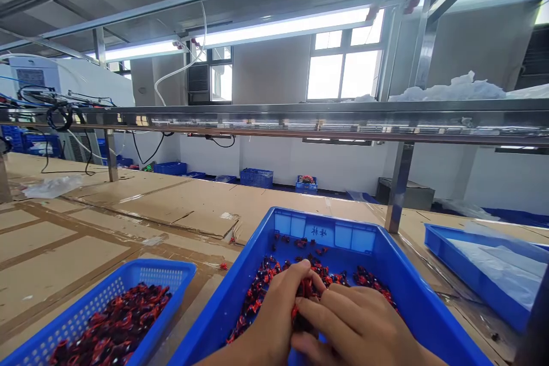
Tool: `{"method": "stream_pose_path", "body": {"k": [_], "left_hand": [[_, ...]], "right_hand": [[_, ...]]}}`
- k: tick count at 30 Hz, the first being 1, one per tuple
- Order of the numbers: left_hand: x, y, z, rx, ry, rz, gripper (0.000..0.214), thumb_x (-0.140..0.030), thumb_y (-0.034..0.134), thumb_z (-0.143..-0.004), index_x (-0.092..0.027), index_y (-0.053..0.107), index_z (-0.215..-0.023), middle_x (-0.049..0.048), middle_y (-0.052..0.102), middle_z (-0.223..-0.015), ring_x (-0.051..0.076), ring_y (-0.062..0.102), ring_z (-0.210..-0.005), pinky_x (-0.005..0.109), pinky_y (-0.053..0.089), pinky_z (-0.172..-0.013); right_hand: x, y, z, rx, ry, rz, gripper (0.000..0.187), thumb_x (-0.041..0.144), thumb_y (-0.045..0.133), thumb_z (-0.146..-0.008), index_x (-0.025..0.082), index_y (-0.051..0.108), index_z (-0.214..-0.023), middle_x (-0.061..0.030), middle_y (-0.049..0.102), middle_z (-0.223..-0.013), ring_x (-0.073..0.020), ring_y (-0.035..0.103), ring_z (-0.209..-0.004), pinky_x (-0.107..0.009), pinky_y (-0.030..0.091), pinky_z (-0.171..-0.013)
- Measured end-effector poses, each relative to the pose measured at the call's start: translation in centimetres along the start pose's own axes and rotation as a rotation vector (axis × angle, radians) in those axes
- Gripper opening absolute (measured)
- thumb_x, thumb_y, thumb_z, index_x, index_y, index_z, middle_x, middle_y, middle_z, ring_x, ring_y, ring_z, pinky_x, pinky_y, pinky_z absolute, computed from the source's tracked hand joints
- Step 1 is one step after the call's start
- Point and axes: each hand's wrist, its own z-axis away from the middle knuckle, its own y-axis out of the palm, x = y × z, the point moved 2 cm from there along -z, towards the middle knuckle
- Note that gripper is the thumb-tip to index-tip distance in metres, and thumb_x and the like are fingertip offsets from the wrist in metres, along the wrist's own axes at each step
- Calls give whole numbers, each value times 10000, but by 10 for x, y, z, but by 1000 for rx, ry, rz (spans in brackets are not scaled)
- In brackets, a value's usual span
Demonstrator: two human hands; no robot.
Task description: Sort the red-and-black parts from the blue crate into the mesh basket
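Observation:
Both hands meet over a deep blue bin [429, 303] whose floor is strewn with many small red-and-black parts [257, 291]. My left hand [274, 311] is closed, its thumb up and fingers curled around small red-and-black pieces [305, 290]. Bent in from the right, my right hand [364, 317] has its fingertips pressed against the same pieces. How many pieces lie between the hands is hidden by the fingers. To the left, a blue perforated basket [171, 274] holds a heap of similar red-and-black parts [124, 320].
Taped cardboard [171, 206] covers the bench. At right lies a shallow blue tray [446, 251] with white plastic sheets [501, 263]. A metal post [398, 183] rises behind the bin to a low shelf rail [274, 120]. A stray red part [223, 266] rests between basket and bin.

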Motion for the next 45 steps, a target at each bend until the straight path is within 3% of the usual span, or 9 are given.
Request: {"method": "stream_pose_path", "body": {"k": [4, 7, 11, 16, 24, 31, 35, 38, 45], "left_hand": [[0, -3, -1, -62, 43, -39, 433, -563, 519, -821, -150, 610, -727, 10, 569, -698, 114, 530, -606, 207, 435, -580], [0, 0, -2, -2, -23, -77, 429, -564, 437, -852, -172, 591, -768, -25, 487, -513, 110, 425, -383, 215, 361, -390], [-2, 1, -2, 5, -78, -99, 430, -549, 412, -860, -175, 617, -916, -44, 473, -505, 99, 351, -309, 217, 334, -312], [-10, 0, -2, 33, -63, -71, 427, -524, 428, -860, -174, 632, -996, -50, 473, -537, 87, 344, -324, 216, 355, -324], [-17, -2, -2, -20, 96, -94, 394, -416, 509, -844, -164, 631, -1120, -57, 486, -551, 77, 370, -334, 215, 341, -365], [-17, -1, -2, 92, 81, -44, 490, -396, 536, -848, -211, 529, -1302, -70, 478, -520, 70, 365, -316, 200, 313, -363], [-12, 1, 0, 142, 45, -53, 366, -504, 531, -840, -167, 656, -904, -58, 452, -476, 73, 362, -299, 214, 352, -361], [-6, 2, -1, 173, 19, -97, 545, -622, 469, -838, -171, 505, -535, -39, 395, -407, 75, 364, -284, 220, 360, -364], [-3, -2, -9, 34, 41, -279, 465, -615, 517, -808, -197, 480, -606, -50, 436, -447, 93, 383, -302, 211, 322, -339]], "right_hand": [[-1, 4, 1, 19, 96, -138, 146, 297, 582, -915, 186, 668, -955, -21, 692, -691, -166, 632, -562, -271, 451, -510], [-11, 6, 1, 45, 514, -632, 167, 333, 585, -898, 193, 646, -830, -1, 650, -603, -134, 580, -491, -235, 420, -468], [-34, 12, 8, -34, 1223, -1515, 424, 520, 446, -913, 194, 518, -650, 74, 401, -432, -45, 232, -300, -171, 171, -298], [-49, 13, 10, 123, 1422, -1682, 328, 476, 539, -886, 179, 562, -747, 62, 470, -579, -13, 222, -329, -142, 87, -282], [-44, 13, 0, 167, 1230, -1123, 307, 475, 597, -872, 187, 629, -973, 88, 440, -526, -36, 321, -352, -154, 216, -332], [-27, 14, -3, 186, 934, -1211, 269, 393, 496, -935, 230, 652, -1081, 9, 692, -708, -159, 657, -536, -290, 531, -545], [-27, -1, -5, 14, 640, -552, 168, 248, 593, -859, 226, 708, -980, -6, 721, -737, -154, 659, -619, -275, 530, -627], [-28, -9, -3, -91, 454, -290, 172, 193, 609, -829, 208, 694, -978, 1, 699, -706, -129, 620, -567, -240, 484, -548], [-25, -16, -1, -103, 320, -123, 183, 174, 614, -839, 197, 656, -1016, -11, 701, -722, -143, 628, -588, -255, 446, -539]]}}
